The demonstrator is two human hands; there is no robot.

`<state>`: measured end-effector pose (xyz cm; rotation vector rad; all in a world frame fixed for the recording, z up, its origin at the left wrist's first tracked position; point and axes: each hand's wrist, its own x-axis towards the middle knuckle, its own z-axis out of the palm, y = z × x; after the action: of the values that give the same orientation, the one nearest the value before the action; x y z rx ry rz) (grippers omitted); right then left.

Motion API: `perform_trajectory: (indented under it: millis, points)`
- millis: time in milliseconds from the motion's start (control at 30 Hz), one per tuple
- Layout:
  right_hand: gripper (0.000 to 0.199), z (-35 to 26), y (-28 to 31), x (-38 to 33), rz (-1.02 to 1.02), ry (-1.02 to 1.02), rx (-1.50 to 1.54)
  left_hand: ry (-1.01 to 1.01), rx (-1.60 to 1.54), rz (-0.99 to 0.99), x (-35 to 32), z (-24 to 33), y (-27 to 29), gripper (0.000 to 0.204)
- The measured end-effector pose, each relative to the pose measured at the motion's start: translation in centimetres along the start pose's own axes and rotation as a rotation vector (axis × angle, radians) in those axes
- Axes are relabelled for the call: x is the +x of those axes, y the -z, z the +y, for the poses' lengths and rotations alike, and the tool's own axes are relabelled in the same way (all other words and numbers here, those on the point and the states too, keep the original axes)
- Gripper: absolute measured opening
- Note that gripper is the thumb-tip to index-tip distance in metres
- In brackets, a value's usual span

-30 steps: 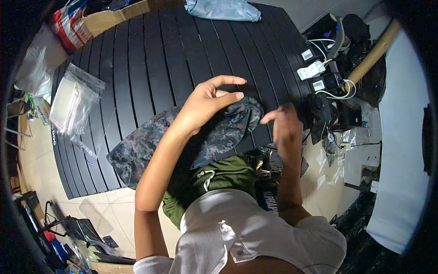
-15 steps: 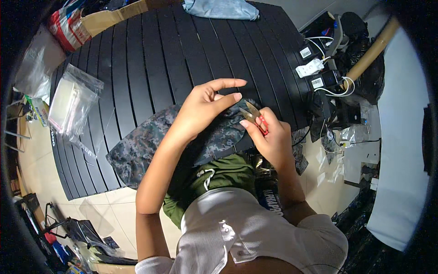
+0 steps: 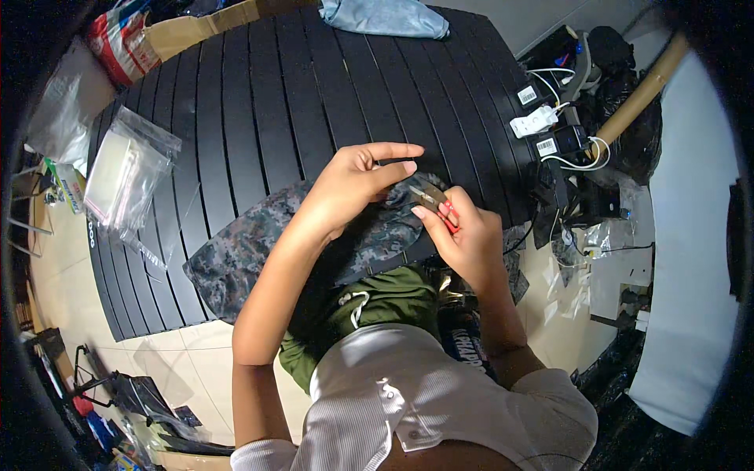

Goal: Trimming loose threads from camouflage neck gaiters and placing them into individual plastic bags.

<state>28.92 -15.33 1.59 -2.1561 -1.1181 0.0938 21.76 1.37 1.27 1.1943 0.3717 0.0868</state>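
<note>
My right hand [image 3: 470,235] grips small thread snips [image 3: 428,196] with red handles and short metal blades. Their tips point up and left, just below my left hand's thumb. My left hand [image 3: 357,180] is raised over a piece of dark digital-camouflage cloth [image 3: 243,251]. Its index finger and thumb reach to the right with a gap between them, while the other fingers are curled and partly hidden. No item shows in it, though a thin thread would be too small to see. The cloth lies across the table edge and my lap, partly covered by my left forearm.
The black slatted table [image 3: 259,102] bears a clear bag of flat packets [image 3: 118,180] at left and a light blue cloth [image 3: 385,17] at the far edge. White plugs and cables [image 3: 534,122] crowd its right side. A cardboard box [image 3: 200,27] stands far left.
The blades of the snips have come closer together and tilted left. My left hand has barely moved, and the camouflage cloth stays where it was.
</note>
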Motion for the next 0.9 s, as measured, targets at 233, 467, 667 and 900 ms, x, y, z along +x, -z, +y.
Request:
perform_trajectory:
  millis: [233, 467, 667, 900]
  points:
    - [0.026, 0.1, 0.1, 0.1, 0.018, 0.081, -0.070, 0.025, -0.056, -0.005, 0.0, 0.1, 0.1, 0.028]
    - [0.027, -0.6, 1.0, -0.6, -0.045, 0.015, 0.000, -0.043, -0.040, -0.028, -0.3, 0.3, 0.2, 0.035]
    - [0.025, -0.7, 1.3, -0.1, -0.035, -0.079, 0.048, -0.127, -0.005, -0.024, -0.4, 0.1, -0.1, 0.037]
    - [0.024, -0.2, 1.1, 0.3, -0.018, -0.052, 0.043, -0.251, 0.124, -0.076, -0.5, -0.2, -0.2, 0.035]
